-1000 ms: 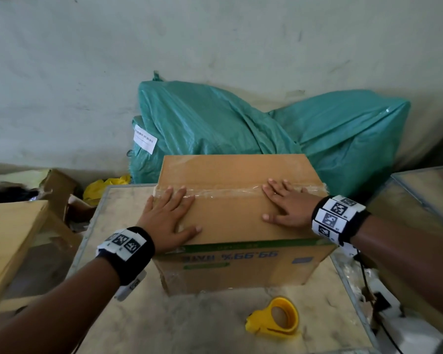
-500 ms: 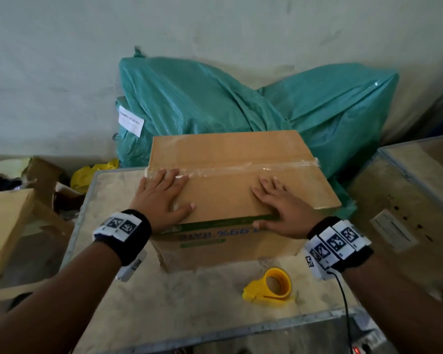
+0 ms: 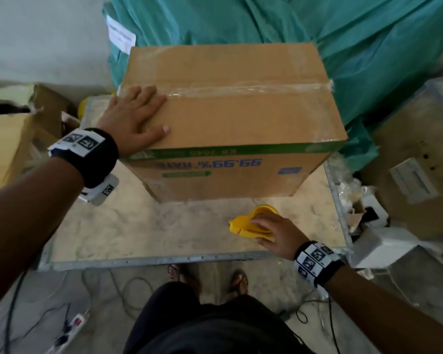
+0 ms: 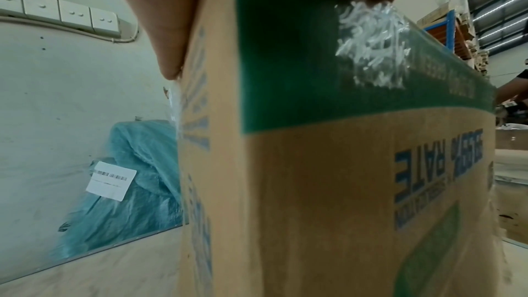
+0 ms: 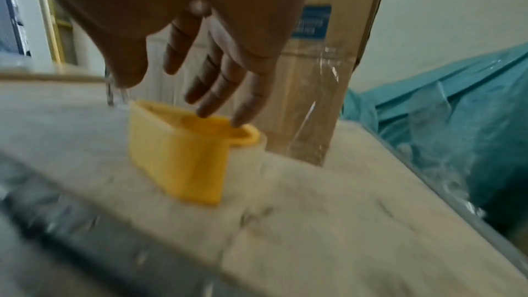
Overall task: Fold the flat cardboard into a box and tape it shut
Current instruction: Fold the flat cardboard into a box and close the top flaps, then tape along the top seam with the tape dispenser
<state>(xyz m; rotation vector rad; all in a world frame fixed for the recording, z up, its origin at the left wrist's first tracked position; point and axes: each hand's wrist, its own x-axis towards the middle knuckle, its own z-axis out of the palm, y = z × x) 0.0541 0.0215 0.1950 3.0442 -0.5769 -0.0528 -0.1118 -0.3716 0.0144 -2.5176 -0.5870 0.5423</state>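
A brown cardboard box with green and blue print stands on the table, flaps down, and a strip of clear tape runs along its top seam. My left hand lies flat on the box's top left corner, fingers straight; the left wrist view shows the palm over the box's edge. A yellow tape dispenser sits on the table in front of the box. My right hand reaches down onto it, its straight fingertips touching the dispenser's top rim.
Teal sacks are piled behind the box against the wall. Cardboard boxes stand to the left and right of the table, with white clutter at the right. Cables and a power strip lie on the floor by my feet.
My right hand has left the box top and come down to the yellow tape dispenser. My left hand stays flat on the box. The head view has tilted downward.
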